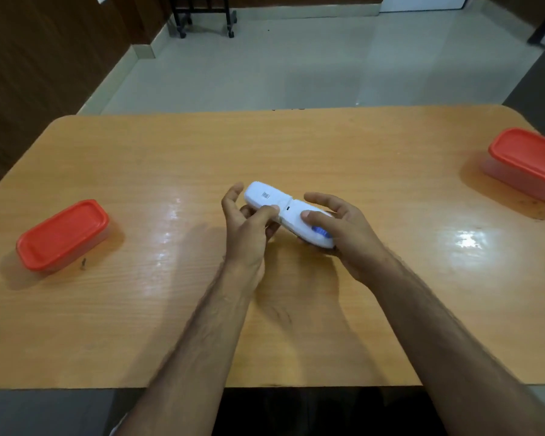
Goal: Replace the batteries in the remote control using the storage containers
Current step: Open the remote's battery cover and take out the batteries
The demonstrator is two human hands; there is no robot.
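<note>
Head view: a white plastic remote control (283,212), turned back side up so that a small printed label is seen near its far-left end, is held just above the middle of a glossy, rounded-corner wooden table (296,152). The remote is lying slantwise, from far left to near right. It is gripped at its left half by the left hand (249,228), whose thumb is laid across the top near the seam of the battery cover while the fingers are curled beneath; the forefinger is raised clear of the casing. The right half is held by the right hand (343,234), with the thumb pressed on the upper surface and the fingers wrapped round the far side. A blue patch is visible on the remote beside the right thumb. Whether the battery cover has been slid open cannot be told. Two clear rectangular storage containers with red-orange lids, both closed, are placed well apart from the remote: the left container (62,236) near the left edge of the table, the right container (526,162) at the far-right corner. A pale tiled floor (296,64) is seen beyond the table.
</note>
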